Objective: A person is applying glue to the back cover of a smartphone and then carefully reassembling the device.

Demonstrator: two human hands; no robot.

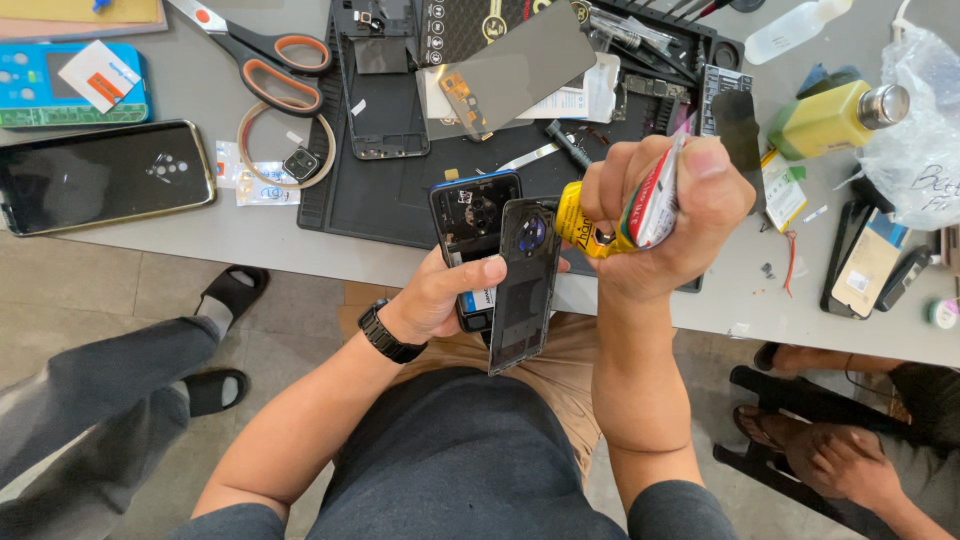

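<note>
We've got our left hand (440,295) wrapped around an opened phone body (472,230) with its back cover (525,285) propped against it, thumb pressed on the cover's edge, all held just off the near edge of the grey table (200,240). Our right hand (670,215) is closed tight on a yellow glue tube (610,225), squeezing it, nozzle right at the cover's camera ring. Behind them sit a black work mat (390,190), orange-handled scissors (265,60) and another dark phone (100,175).

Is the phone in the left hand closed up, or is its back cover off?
Off. The left hand holds the phone body, internals exposed, with the detached back cover alongside; the right hand grips a yellow glue tube.
</note>
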